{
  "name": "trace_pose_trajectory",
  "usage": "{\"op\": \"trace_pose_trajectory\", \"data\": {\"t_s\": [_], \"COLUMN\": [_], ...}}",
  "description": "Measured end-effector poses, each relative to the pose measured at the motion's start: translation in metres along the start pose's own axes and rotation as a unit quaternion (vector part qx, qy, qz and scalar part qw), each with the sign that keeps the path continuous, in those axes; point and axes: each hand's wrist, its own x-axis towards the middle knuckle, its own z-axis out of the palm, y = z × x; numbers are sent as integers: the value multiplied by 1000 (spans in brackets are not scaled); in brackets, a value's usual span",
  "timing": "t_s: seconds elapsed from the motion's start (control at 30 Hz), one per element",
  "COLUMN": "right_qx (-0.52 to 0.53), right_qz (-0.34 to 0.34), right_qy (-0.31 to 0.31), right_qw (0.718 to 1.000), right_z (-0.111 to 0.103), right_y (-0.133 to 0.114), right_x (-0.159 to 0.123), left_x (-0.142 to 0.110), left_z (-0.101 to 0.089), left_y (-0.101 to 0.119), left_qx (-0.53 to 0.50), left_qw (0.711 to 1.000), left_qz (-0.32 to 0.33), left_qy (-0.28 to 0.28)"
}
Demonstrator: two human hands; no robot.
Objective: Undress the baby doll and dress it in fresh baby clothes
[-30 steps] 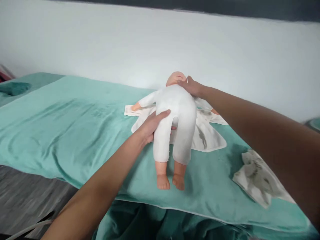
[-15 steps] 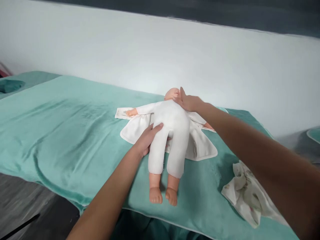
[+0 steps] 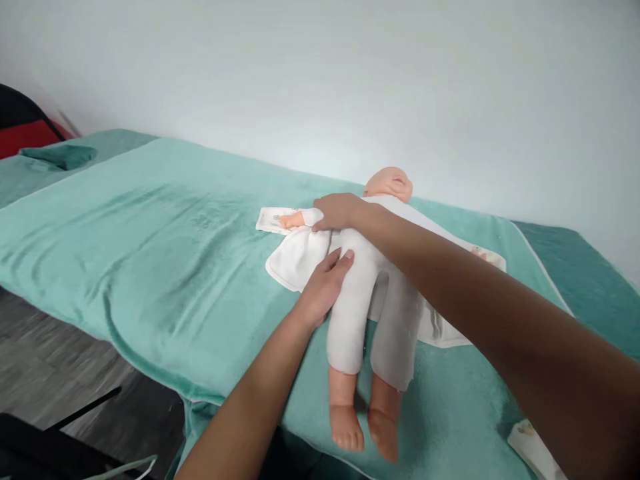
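A baby doll in a white cloth body lies on its back, its bare feet pointing towards me. Spread under it is a small white garment, with the doll's left-side arm lying along one printed sleeve. My left hand is closed at the doll's hip, thumb on top and the other fingers partly hidden beneath. Reaching across the chest, my right hand curls over the doll's upper arm on the left side. My right forearm covers part of the doll's torso.
A green cover with folds lies over the bed, which stands against a white wall. Another printed cloth shows at the lower right, partly behind my arm. A red and black object stands at the far left.
My right hand has moved from beside the doll's head across to the arm on the left. My left hand stays at the hip. The view has shifted, so the doll appears further right.
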Motion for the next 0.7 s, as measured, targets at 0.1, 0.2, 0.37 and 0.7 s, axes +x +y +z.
{"op": "trace_pose_trajectory", "data": {"t_s": [0.1, 0.2, 0.37, 0.7], "right_qx": [17, 54, 48, -47], "right_qz": [-7, -2, -9, -17], "right_qy": [32, 108, 113, 99], "right_qw": [999, 993, 992, 994], "right_z": [-10, -19, -14, 4], "right_y": [9, 19, 31, 23], "right_x": [-16, -38, -64, -65], "left_x": [3, 19, 69, 89], "left_z": [0, -9, -44, -77], "left_y": [4, 15, 31, 21], "left_qx": [66, 145, 481, 399], "left_qw": [997, 985, 832, 851], "left_qz": [30, 97, 193, 212], "left_qy": [-17, 19, 197, 269]}}
